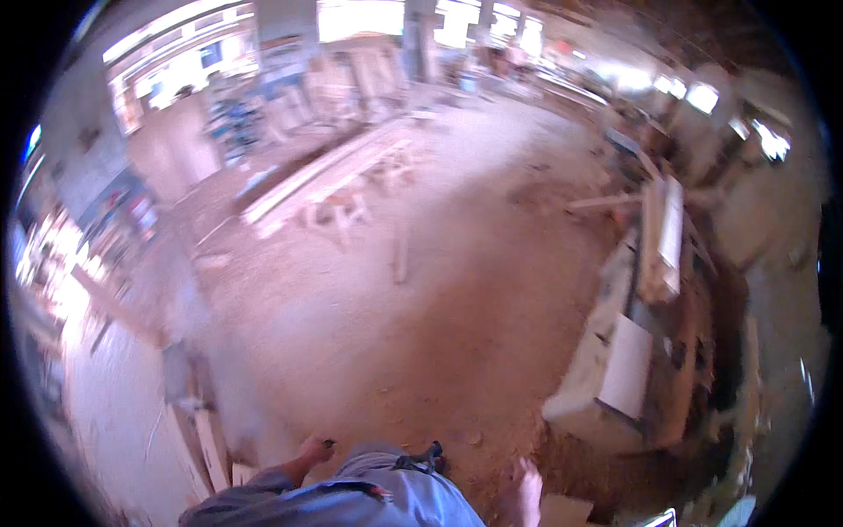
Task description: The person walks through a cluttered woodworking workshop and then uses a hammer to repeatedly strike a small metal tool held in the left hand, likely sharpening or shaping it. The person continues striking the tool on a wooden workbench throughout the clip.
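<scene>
My left hand (313,450) is beside my body at the bottom of the head view, its fingers closed. A small dark object (329,443) pokes out of it, too small to name. On the other side my right hand (527,481) hangs low over the floor, blurred, and no held thing shows in it. How its fingers are set cannot be made out. Between the hands are my blue-grey clothes (386,505).
Long pale boards (325,180) rest on trestles (344,213) ahead to the left. A long machine bench (584,386) stands on the right, with stacked timber (663,237) on it. Some boards (211,448) lean at lower left. Sawdust covers the floor (421,351); a loose stick (401,255) lies there.
</scene>
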`<state>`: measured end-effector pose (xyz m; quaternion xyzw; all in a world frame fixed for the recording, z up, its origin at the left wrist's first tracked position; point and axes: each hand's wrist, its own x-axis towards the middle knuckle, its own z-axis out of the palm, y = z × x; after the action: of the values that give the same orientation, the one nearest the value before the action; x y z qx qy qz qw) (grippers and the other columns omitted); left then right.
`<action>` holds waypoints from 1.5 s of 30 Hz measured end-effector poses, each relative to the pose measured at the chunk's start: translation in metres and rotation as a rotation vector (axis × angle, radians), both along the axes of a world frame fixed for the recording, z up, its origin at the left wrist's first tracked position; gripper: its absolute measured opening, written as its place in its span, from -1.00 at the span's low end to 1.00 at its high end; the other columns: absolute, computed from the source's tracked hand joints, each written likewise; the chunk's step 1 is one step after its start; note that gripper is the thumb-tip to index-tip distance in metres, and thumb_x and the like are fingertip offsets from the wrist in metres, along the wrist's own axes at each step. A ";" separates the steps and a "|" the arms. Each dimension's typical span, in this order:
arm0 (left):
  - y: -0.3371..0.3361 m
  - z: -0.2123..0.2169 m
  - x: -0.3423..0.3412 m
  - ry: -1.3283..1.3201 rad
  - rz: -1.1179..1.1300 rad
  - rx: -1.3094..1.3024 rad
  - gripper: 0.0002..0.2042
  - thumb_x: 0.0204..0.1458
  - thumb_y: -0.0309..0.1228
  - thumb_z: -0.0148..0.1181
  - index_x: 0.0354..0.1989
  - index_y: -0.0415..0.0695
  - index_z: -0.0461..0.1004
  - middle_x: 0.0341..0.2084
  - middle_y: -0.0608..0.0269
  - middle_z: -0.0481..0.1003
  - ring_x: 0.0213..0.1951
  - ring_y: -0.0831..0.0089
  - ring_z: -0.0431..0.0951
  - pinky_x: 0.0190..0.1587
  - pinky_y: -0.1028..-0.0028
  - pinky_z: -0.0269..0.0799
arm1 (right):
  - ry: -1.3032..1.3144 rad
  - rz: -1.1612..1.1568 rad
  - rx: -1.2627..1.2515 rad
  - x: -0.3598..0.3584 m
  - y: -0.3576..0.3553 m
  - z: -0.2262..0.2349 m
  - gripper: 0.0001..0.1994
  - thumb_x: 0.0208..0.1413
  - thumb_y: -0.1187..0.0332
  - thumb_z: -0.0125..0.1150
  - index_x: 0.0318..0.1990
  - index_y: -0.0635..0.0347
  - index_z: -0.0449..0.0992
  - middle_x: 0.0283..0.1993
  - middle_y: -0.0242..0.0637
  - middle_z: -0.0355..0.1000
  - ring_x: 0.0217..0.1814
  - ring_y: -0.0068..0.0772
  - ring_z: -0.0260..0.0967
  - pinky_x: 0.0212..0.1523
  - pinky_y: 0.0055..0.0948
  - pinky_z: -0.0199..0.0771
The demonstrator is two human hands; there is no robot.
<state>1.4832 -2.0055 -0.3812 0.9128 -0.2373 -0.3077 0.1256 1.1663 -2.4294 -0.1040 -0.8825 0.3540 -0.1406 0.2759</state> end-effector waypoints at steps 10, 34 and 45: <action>-0.191 0.034 0.111 0.088 0.109 0.070 -0.79 0.07 -0.34 0.22 -0.14 -0.09 0.56 -0.35 0.12 0.60 -0.41 0.32 0.58 -0.37 0.26 0.48 | -0.082 -0.136 0.146 0.096 -0.152 0.004 -0.66 0.12 0.46 0.19 0.07 0.26 0.55 0.00 0.01 0.56 0.05 0.08 0.53 0.07 -0.14 0.57; -0.786 0.098 0.316 0.021 -0.201 -0.305 -0.92 0.10 -0.47 0.25 -0.35 -0.18 0.47 -0.61 0.27 0.50 -0.64 0.44 0.48 -0.54 0.34 0.43 | 0.334 -0.684 -0.009 0.105 -0.503 -0.132 -0.39 0.21 0.22 0.17 0.42 0.00 0.23 0.52 0.03 0.02 0.59 0.29 -0.14 0.54 0.20 -0.20; -0.879 0.202 0.190 0.144 -0.266 0.071 -0.74 0.10 -0.32 0.24 -0.52 -0.25 0.46 -0.68 0.15 0.43 -0.60 0.40 0.40 -0.49 0.25 0.34 | 0.158 -0.611 0.134 0.067 -0.602 -0.112 -0.20 -0.13 0.39 0.30 0.40 0.01 0.28 0.52 0.02 0.06 0.57 0.29 -0.09 0.53 0.26 -0.16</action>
<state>1.6731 -2.8847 -0.1788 0.8528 -0.3355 -0.3945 0.0679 1.2332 -3.0316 -0.2155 -0.7235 0.6313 -0.1243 0.2500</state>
